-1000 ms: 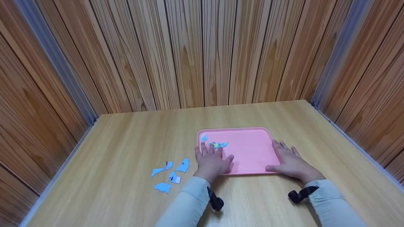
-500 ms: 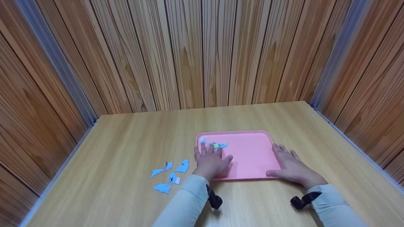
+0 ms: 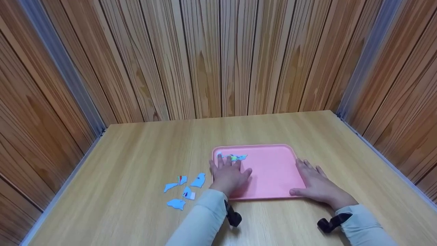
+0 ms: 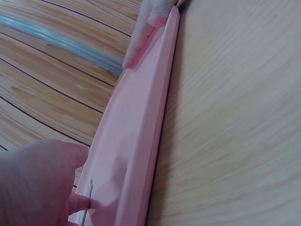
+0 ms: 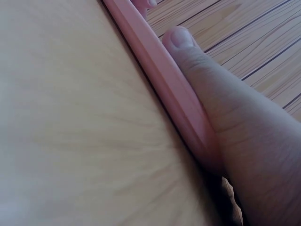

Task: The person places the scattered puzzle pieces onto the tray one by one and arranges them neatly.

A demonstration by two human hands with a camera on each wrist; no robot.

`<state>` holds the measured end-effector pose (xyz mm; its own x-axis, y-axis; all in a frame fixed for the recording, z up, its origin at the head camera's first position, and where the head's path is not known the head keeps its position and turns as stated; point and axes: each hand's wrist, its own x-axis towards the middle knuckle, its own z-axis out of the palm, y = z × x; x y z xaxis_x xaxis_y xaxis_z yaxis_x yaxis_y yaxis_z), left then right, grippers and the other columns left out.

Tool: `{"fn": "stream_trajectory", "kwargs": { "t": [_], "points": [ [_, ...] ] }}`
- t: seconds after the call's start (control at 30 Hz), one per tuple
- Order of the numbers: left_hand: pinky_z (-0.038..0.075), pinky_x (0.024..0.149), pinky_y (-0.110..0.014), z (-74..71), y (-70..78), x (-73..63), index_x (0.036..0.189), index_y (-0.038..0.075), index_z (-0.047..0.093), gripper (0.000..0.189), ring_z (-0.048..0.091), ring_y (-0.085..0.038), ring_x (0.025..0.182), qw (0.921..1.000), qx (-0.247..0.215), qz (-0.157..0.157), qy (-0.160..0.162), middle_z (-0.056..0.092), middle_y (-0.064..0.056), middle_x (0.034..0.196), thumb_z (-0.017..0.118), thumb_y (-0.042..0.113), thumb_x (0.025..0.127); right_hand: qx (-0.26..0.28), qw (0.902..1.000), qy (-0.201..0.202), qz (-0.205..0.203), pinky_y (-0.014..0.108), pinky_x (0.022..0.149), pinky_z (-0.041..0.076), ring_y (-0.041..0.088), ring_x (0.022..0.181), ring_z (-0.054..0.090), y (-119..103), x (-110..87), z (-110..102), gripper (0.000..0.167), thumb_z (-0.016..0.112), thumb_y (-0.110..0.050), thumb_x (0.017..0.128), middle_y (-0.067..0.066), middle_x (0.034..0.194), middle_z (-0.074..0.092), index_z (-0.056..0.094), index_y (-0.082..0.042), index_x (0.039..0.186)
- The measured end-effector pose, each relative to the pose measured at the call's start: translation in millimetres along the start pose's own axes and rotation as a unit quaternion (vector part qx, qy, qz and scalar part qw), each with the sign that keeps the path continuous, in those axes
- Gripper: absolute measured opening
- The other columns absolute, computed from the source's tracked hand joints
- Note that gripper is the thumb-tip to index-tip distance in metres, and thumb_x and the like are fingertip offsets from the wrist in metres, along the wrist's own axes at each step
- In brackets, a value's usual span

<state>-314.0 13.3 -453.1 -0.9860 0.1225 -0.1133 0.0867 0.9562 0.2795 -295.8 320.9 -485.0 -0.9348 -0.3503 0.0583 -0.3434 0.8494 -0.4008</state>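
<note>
A pink tray lies on the table under both hands. My left hand spreads over its left side, fingertips down at flat blue-and-green puzzle pieces. Beside those, a small pale-blue piece is partly covered by a fingertip. In the left wrist view, a piece shows edge-on at the left fingers. My right hand rests along the tray's right side with straight fingers. Its thumb lies over the tray's rim near the front right corner.
Several blue irregular pieces lie on the wooden table left of the tray, including one with a red mark and one with a white corner. Wood-panelled walls enclose the back and sides.
The tray has slid toward me, with my right hand moving along at its side. My left hand and the blue-and-green pieces have stayed nearly in place, now nearer the tray's back rim.
</note>
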Motion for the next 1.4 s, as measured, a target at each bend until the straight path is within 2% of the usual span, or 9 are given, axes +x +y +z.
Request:
{"fn": "stream_trajectory", "kwargs": {
  "t": [0.4,0.63,1.03,1.3,1.4],
  "points": [
    [-0.006,0.116,-0.068,-3.5,0.2,-3.3,0.154,0.023,0.044,0.070,0.002,-0.043,0.153,0.9999,-0.005,0.003,0.010,0.025,-0.011,0.166,0.037,0.066,0.100,0.006,0.9999,0.003,-0.008,0.068,0.116,-0.001,0.049,0.151,0.008,1.1,-4.5,1.5,0.114,0.068,-0.063,0.084,0.026,0.164,0.017,0.014,0.006,0.158],
    [-0.005,0.117,-0.068,-0.7,2.4,-2.0,0.156,0.023,0.041,0.072,0.003,-0.041,0.154,0.9997,0.019,0.000,0.014,0.024,-0.011,0.166,0.035,0.067,0.100,0.006,1.0000,-0.004,-0.003,0.068,0.116,-0.002,0.049,0.151,0.007,-0.2,-4.9,-0.2,0.114,0.066,-0.064,0.085,0.025,0.165,0.015,0.014,0.005,0.159],
    [-0.004,0.117,-0.068,1.5,3.0,-4.2,0.155,0.022,0.042,0.073,0.007,-0.042,0.153,0.9992,0.033,0.002,0.024,0.028,-0.012,0.164,0.035,0.068,0.099,0.002,1.0000,-0.001,-0.006,0.069,0.116,-0.001,0.049,0.151,0.008,-1.0,-5.2,0.8,0.114,0.066,-0.065,0.085,0.026,0.165,0.016,0.015,0.006,0.158],
    [-0.004,0.118,-0.065,-1.5,0.5,-8.7,0.157,0.024,0.039,0.072,0.001,-0.040,0.154,0.9997,0.022,-0.001,0.003,0.020,-0.011,0.167,0.037,0.067,0.099,0.001,0.9997,0.017,-0.017,0.068,0.116,0.002,0.049,0.150,0.012,-1.6,-5.6,2.3,0.113,0.068,-0.062,0.084,0.026,0.163,0.020,0.019,0.010,0.156],
    [-0.006,0.119,-0.064,-4.7,-2.9,-13.1,0.156,0.025,0.040,0.070,-0.002,-0.039,0.154,0.9999,0.005,0.009,0.005,0.018,-0.010,0.168,0.038,0.066,0.099,0.000,0.9998,0.015,-0.013,0.068,0.116,0.001,0.049,0.150,0.011,-0.7,-5.8,2.9,0.113,0.068,-0.062,0.084,0.027,0.163,0.020,0.018,0.009,0.156]
  ]
}}
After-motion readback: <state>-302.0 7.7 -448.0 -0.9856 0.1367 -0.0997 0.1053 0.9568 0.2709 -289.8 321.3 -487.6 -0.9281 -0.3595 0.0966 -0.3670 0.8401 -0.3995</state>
